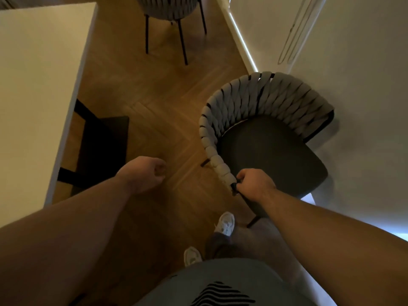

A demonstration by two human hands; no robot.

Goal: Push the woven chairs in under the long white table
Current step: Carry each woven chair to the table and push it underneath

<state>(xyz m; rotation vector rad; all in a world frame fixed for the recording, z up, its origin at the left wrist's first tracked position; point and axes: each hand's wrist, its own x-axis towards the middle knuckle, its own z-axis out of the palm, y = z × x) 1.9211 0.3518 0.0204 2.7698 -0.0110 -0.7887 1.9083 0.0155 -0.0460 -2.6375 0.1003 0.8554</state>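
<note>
1. Your right hand (254,186) grips the near woven chair (265,129) at its backrest end; your left hand (143,173) is loosely curled and empty.
2. That chair stands well apart from the white table (33,85), as does the far chair (170,7). Neither looks pushed in yet.

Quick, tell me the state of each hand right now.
Left hand: loosely curled, holding nothing.
Right hand: gripping the near end of the backrest rim of the woven chair.
</note>
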